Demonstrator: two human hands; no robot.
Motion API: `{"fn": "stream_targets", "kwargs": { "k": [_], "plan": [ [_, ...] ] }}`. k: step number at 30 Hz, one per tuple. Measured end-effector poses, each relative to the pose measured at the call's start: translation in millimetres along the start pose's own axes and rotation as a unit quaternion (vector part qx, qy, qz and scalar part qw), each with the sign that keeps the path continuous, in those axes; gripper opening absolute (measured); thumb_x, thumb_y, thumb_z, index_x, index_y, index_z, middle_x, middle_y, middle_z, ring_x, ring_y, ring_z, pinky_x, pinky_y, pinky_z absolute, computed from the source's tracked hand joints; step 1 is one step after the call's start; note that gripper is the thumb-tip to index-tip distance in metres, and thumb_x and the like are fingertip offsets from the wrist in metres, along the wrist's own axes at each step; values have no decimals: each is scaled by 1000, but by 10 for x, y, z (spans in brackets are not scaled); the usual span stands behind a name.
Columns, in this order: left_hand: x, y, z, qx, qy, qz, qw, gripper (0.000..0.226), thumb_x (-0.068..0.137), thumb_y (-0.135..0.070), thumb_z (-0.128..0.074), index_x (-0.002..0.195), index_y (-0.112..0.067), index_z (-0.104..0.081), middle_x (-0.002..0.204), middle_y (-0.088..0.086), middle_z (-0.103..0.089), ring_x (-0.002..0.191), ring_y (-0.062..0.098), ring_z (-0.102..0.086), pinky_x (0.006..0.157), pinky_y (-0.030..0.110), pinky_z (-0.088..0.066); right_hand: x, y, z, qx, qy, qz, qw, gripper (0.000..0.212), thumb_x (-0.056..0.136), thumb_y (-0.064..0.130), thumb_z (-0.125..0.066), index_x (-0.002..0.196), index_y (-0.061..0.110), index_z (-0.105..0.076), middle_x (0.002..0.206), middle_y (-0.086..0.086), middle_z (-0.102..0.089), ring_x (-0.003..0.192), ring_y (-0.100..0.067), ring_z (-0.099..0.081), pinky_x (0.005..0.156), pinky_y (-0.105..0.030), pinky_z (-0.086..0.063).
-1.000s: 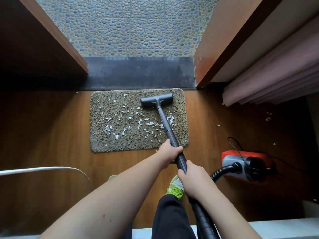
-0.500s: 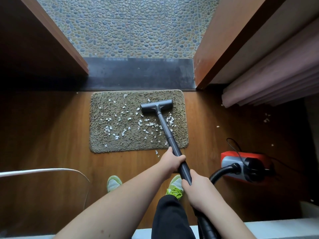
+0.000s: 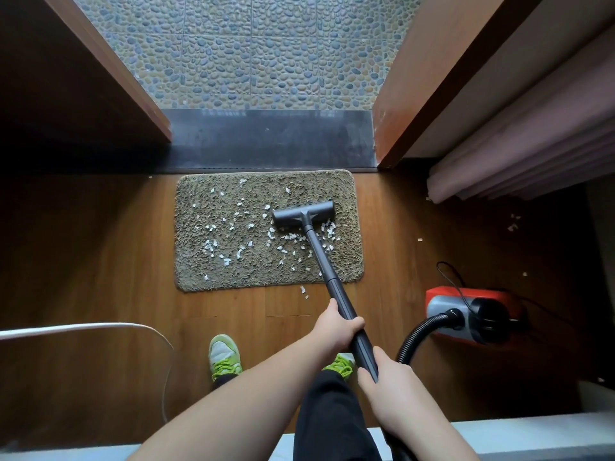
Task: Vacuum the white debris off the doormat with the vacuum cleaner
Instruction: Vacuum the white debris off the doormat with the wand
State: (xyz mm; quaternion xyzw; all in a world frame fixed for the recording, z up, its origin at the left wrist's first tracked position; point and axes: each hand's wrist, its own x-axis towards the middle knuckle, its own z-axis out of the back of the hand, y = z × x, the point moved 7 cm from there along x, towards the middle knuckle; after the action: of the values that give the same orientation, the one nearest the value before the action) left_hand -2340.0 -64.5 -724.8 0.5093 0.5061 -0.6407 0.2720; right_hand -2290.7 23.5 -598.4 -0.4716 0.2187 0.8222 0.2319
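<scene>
Both hands grip the dark wand (image 3: 327,277) of the vacuum cleaner. The left hand (image 3: 337,327) sits higher up the tube, fingers curled fully round it, thumb along the near side; it likely steers. The right hand (image 3: 387,377) wraps the tube just below, nearer the body, fingers closed tight, probably supplying the push and pull. 2 hands stacked this way keep a long, slanted wand from twisting.

From the grip the wand runs forward and left to the floor head (image 3: 303,215), which lies flat on the doormat (image 3: 199,271), in its right half, nearer the far edge than the near one. Flat contact looks deliberate: it seals suction against the shaggy pile.

The white debris (image 3: 226,252) is scattered across the mat's middle and left, with a dense cluster just behind the head toward the near right corner. A few flakes lie on the wooden floor (image 3: 116,244) just off the near edge. Most of the job appears undone.

The ribbed hose (image 3: 419,334) loops right to the red canister (image 3: 466,314), parked on the floor well clear of the mat's right edge, so it stays out of the sweep. 2 green shoes (image 3: 223,357) stand behind the near edge.
</scene>
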Motion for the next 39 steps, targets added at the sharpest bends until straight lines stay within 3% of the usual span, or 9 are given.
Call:
{"fn": "stream_targets", "kwargs": {
  "k": [5,7,12,18,22,26,31,35,39],
  "plan": [
    [-19,59,-5,15,-10,0,1000,93,64,-45,-64,148,-24,-27,116,7,-60,99,28,-68,86,42,-59,-43,-36,-29,5,-6,2,1000,44,101,44,-38,141,27,-38,114,-1,-63,97,-18,-63,80,-27,-49],
    [-22,34,33,10,-15,-6,1000,83,68,-42,-64,142,-23,-31,111,6,-61,98,28,-68,85,43,-59,-37,-20,-28,6,-13,8,1000,44,100,44,-38,142,28,-38,114,-1,-63,95,-17,-63,81,-28,-51],
    [7,-150,158,-10,-28,-25,999,44,80,-29,-65,117,-23,-41,108,14,-62,96,31,-69,78,47,-61,54,120,70,-4,-39,29,999,42,99,42,-40,136,22,-42,97,1,-59,79,-19,-54,66,-30,-42],
    [140,-426,262,-16,-41,-36,998,34,88,-20,-64,113,-15,-42,113,19,-61,95,32,-69,72,43,-62,237,296,245,-7,-44,25,999,22,100,38,-41,105,17,-46,95,-3,-56,82,-25,-49,71,-31,-39],
    [181,-529,251,-16,-34,-35,999,33,89,-16,-65,115,-11,-44,117,21,-60,86,29,-66,56,35,-60,330,325,299,0,-36,18,999,19,99,36,-41,93,18,-43,93,-3,-53,83,-26,-48,71,-31,-37],
    [190,-531,211,-14,-31,-25,999,36,88,-17,-65,116,-11,-43,117,21,-60,96,34,-68,65,42,-61,332,295,316,5,-32,13,999,20,99,37,-41,92,18,-43,93,-2,-54,83,-26,-49,70,-31,-38],
    [173,-438,148,-12,-24,-17,999,39,88,-18,-64,120,-9,-45,104,15,-59,86,29,-66,63,39,-61,272,216,282,5,-26,12,1000,19,100,38,-41,95,20,-44,92,-2,-55,81,-25,-50,69,-31,-39],
    [131,-336,54,16,-18,-7,1000,56,69,-35,-66,118,-17,-44,108,14,-62,95,32,-68,78,48,-61,209,118,222,-1,-20,11,1000,19,100,40,-41,102,21,-44,92,-1,-57,81,-25,-52,70,-33,-44],
    [78,-189,-13,20,-14,-2,1000,60,73,-34,-65,126,-20,-40,110,13,-61,98,32,-67,83,47,-59,112,29,138,-1,-11,8,1000,28,100,39,-40,120,20,-46,93,0,-57,79,-23,-55,67,-32,-43]
  ]
}}
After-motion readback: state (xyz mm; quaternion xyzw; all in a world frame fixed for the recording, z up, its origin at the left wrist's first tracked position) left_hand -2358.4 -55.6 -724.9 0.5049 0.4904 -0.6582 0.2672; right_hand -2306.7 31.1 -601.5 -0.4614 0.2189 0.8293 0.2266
